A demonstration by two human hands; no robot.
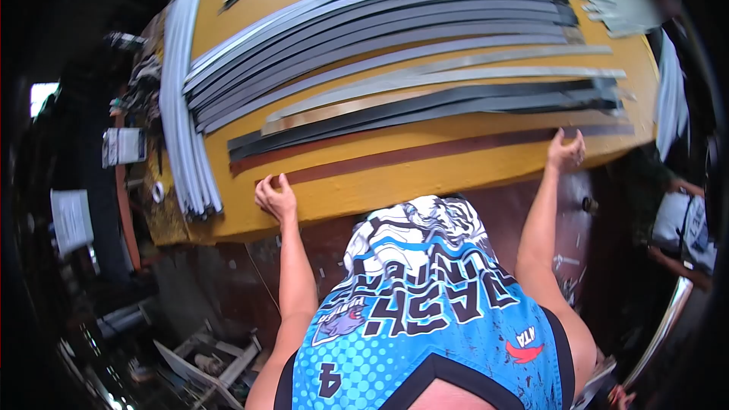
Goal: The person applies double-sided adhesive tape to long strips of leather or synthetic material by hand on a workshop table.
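We've got the left hand point(276, 197) and right hand point(566, 152) spread wide along the brown strip point(425, 155), mid-frame on the yellow worktop point(364, 190)! Our fingers curl at it; pinching or merely touching, we can't tell. Even, gentle pressure both sides should keep it straight.

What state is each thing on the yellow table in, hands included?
Yellow table: partly covered
Brown strip: lying flat
Left hand: fingers bent, at the strip's left end; grip unclear
Right hand: fingers bent, toward the strip's right end; grip unclear
Black strips: piled, overlapping
Grey strips: laid lengthwise, overlapping
Pale lengths: bundled along the table's left side
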